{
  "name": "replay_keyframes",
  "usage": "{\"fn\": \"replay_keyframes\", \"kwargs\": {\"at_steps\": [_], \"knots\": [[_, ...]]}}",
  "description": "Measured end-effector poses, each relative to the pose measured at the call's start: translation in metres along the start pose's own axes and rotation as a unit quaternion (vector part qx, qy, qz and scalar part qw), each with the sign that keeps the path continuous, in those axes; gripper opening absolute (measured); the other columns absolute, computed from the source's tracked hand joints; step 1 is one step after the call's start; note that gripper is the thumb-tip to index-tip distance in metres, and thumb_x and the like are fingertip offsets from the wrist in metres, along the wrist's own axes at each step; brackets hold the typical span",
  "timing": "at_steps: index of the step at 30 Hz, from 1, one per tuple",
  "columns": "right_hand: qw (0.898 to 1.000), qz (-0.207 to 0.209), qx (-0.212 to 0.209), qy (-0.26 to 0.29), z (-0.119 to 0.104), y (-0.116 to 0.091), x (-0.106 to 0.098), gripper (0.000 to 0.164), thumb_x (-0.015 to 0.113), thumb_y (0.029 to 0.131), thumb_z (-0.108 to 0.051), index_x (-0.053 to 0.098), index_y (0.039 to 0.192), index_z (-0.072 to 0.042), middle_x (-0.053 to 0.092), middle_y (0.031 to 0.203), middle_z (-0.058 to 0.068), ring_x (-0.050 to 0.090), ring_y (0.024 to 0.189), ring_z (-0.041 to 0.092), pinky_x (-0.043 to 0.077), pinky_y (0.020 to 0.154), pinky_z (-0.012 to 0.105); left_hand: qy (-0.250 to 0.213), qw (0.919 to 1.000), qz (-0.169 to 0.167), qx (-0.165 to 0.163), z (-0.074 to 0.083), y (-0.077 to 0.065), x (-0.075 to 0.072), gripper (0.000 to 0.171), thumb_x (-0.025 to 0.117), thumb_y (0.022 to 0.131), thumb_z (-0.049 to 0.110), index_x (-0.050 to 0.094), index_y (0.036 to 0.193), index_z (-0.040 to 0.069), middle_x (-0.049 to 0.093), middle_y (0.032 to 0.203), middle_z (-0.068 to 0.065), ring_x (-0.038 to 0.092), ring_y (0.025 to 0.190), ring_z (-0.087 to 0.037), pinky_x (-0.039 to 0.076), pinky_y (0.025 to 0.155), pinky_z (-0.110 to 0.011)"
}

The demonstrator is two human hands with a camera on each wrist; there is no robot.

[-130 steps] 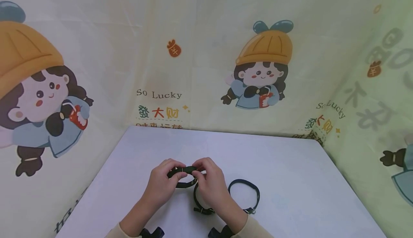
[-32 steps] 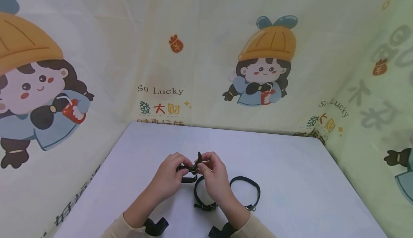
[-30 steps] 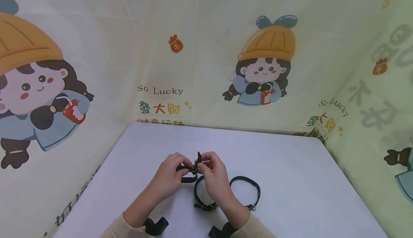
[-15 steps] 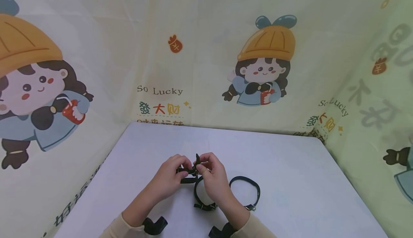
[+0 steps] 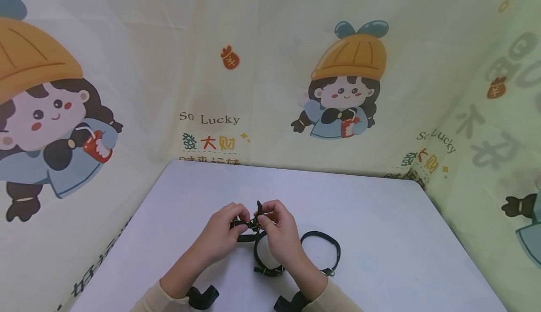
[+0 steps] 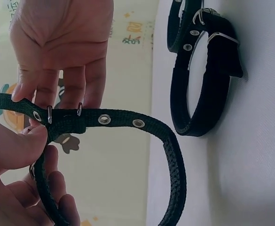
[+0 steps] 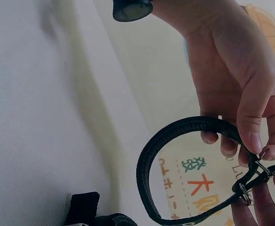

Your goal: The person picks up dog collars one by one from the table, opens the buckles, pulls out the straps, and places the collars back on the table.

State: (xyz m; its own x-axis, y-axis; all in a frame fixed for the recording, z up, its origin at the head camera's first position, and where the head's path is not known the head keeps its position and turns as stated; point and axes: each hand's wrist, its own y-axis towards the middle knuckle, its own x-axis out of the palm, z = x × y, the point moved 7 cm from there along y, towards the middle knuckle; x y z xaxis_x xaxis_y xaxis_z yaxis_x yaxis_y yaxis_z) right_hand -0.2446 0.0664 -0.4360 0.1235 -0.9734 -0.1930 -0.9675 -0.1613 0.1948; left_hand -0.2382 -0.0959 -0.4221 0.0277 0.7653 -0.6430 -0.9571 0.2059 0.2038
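So, on the left, your left hand [image 5: 224, 232] has thumb and fingers closed in a pinch on a dark strap collar [image 5: 246, 238], with just the strap between them. The collar sits between both sets of fingers and looks held up off the desk [image 5: 380, 237], its loop below your grip. Woven strap like that is probably light, bendy and not very slippery, and I'd guess it's hard to damage. The padded-looking part of the loop seems stiffer, so it's likely a decent spot to steady it.

Metal buckle [image 6: 50, 114] is right by the fingertips, and the metal eyelets [image 6: 104, 119] run along the strap beyond it. Hard little bits, so I'd hold the webbing just beside them.

Next, your right hand [image 5: 280, 230] also has its fingers pinched in at the buckle end, near the strap tip [image 5: 259, 206] poking up. Can't tell exactly which layer they've got.

Below those right fingers there's a second collar [image 5: 256, 252] on the desk, and a third collar [image 5: 320, 233] off to their right.
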Motion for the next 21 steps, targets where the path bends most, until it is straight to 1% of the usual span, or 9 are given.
{"fn": "replay_keyframes", "kwargs": {"at_steps": [6, 12, 15, 16, 21], "knots": [[1.000, 0.000, -0.004, 0.005, 0.000, 0.000, -0.001, 0.014, 0.064, 0.107, -0.008, 0.065, 0.121, -0.008, 0.073, 0.116, 0.006, 0.073, 0.109, 0.022, 0.061, 0.095, 0.029, 0.001, 0.9998, 0.016, 0.007, 0.000, 0.000, -0.001, 0.032, 0.080, 0.093, -0.002, 0.064, 0.092, 0.026, 0.063, 0.094, 0.012, 0.059, 0.093, -0.011, 0.053, 0.080, -0.030], [1.000, 0.002, -0.001, 0.012, -0.002, 0.000, -0.001, 0.013, 0.064, 0.107, -0.008, 0.065, 0.120, -0.010, 0.073, 0.117, 0.008, 0.073, 0.111, 0.023, 0.062, 0.093, 0.028, 0.025, 0.9981, 0.043, 0.037, -0.002, -0.001, -0.003, 0.031, 0.084, 0.091, 0.002, 0.067, 0.093, 0.028, 0.064, 0.092, 0.015, 0.058, 0.094, -0.009, 0.057, 0.084, -0.032], [1.000, 0.004, 0.003, 0.018, -0.002, 0.000, -0.002, 0.014, 0.064, 0.107, -0.007, 0.064, 0.121, -0.009, 0.073, 0.117, 0.009, 0.073, 0.111, 0.023, 0.063, 0.093, 0.028, 0.039, 0.9953, 0.062, 0.063, 0.000, -0.003, -0.005, 0.029, 0.086, 0.090, 0.005, 0.069, 0.093, 0.028, 0.065, 0.093, 0.017, 0.059, 0.094, -0.007, 0.059, 0.083, -0.033], [1.000, 0.005, 0.005, 0.020, -0.002, 0.000, -0.002, 0.014, 0.065, 0.107, -0.007, 0.064, 0.121, -0.008, 0.073, 0.117, 0.010, 0.073, 0.111, 0.024, 0.063, 0.092, 0.028, 0.045, 0.9934, 0.070, 0.078, 0.001, -0.004, -0.006, 0.029, 0.087, 0.089, 0.005, 0.071, 0.093, 0.028, 0.066, 0.093, 0.017, 0.059, 0.094, -0.007, 0.059, 0.083, -0.033], [1.000, 0.009, 0.010, 0.026, -0.002, 0.000, -0.003, 0.014, 0.066, 0.106, -0.007, 0.065, 0.120, -0.009, 0.073, 0.116, 0.010, 0.072, 0.108, 0.023, 0.064, 0.090, 0.028, 0.092, 0.9806, 0.105, 0.138, 0.009, -0.009, -0.009, 0.025, 0.090, 0.086, 0.007, 0.075, 0.094, 0.025, 0.070, 0.096, 0.015, 0.061, 0.094, -0.006, 0.058, 0.079, -0.029]]}}
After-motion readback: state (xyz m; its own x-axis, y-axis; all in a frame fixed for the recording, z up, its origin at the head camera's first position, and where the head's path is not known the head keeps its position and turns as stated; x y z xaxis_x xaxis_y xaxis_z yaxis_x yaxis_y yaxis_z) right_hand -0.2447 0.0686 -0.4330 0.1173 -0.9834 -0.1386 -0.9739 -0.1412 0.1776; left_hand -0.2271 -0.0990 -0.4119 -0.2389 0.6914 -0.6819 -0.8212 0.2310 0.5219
